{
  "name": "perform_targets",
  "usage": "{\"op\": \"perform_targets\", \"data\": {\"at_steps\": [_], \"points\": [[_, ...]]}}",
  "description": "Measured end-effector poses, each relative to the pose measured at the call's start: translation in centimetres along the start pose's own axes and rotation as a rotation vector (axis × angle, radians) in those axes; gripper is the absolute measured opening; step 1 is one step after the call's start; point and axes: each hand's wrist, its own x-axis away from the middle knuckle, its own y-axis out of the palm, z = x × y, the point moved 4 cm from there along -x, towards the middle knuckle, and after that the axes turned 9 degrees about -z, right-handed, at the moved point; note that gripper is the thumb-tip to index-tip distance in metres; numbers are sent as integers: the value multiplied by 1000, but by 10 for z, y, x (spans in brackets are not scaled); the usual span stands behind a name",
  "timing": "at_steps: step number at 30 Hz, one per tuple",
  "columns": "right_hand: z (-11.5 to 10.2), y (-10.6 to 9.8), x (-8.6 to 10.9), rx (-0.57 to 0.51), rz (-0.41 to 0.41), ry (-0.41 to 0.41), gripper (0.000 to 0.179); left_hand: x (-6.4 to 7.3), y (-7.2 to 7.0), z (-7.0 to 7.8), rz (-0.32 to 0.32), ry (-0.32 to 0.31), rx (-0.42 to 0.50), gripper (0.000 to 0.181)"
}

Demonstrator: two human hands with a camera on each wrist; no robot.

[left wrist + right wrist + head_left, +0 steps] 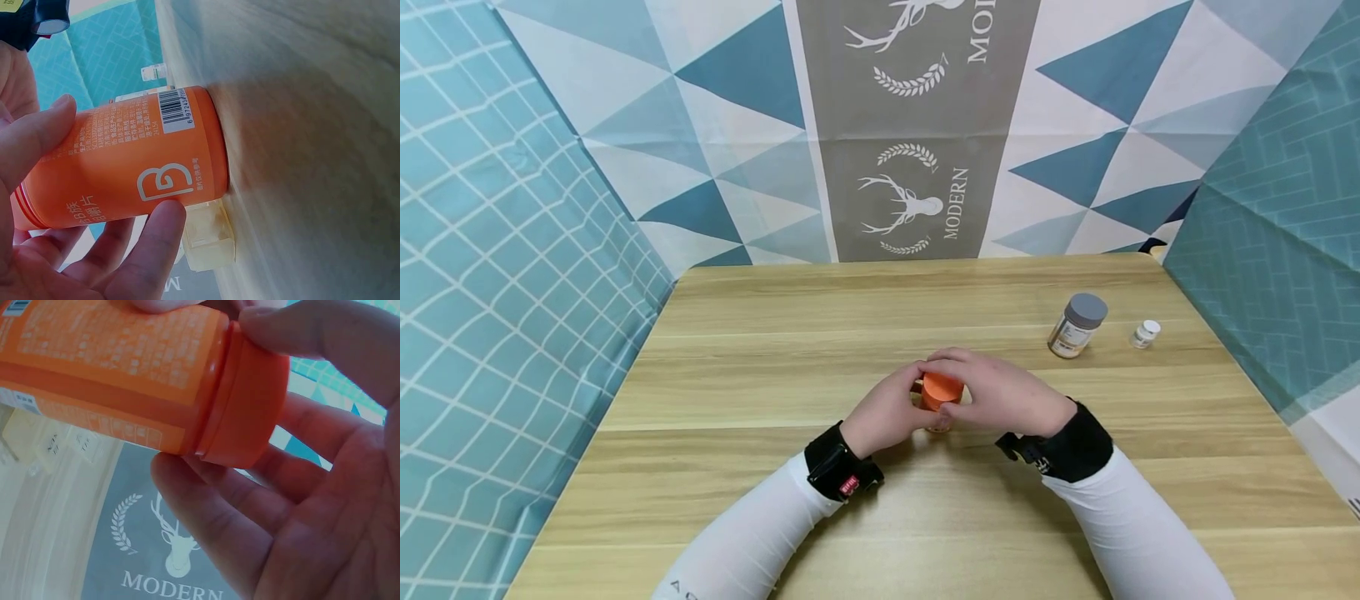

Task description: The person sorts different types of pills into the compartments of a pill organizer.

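An orange bottle point(942, 390) with a matching orange cap point(253, 394) stands upright between the two hands, its base right at the tabletop. My left hand point(891, 408) grips the bottle's body, thumb on one side and fingers on the other; white print and a barcode show there in the left wrist view. From the other side my right hand point(1000, 392) holds the cap, its thumb on the cap's edge and its fingers curled around. Behind the bottle, a pale yellow box-shaped thing point(209, 234) is mostly hidden from the head view by the hands.
At the back right of the wooden table point(737, 350) stand a grey-capped jar point(1078, 325) and a small white bottle point(1145, 334). A patterned cloth point(730, 125) hangs along the table's far edge, with blue cloths at both sides.
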Motion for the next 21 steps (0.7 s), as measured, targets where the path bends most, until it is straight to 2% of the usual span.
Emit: {"op": "perform_targets", "data": {"at_steps": [8, 17, 21], "points": [[1, 4, -1, 46, 42, 38, 49, -2, -1, -2, 1, -5, -5, 57], [-1, 7, 2, 43, 84, 60, 40, -1, 0, -2, -12, -20, -3, 56], [0, 11, 0, 14, 106, 72, 43, -1, -1, -3, -10, -22, -6, 57]]}}
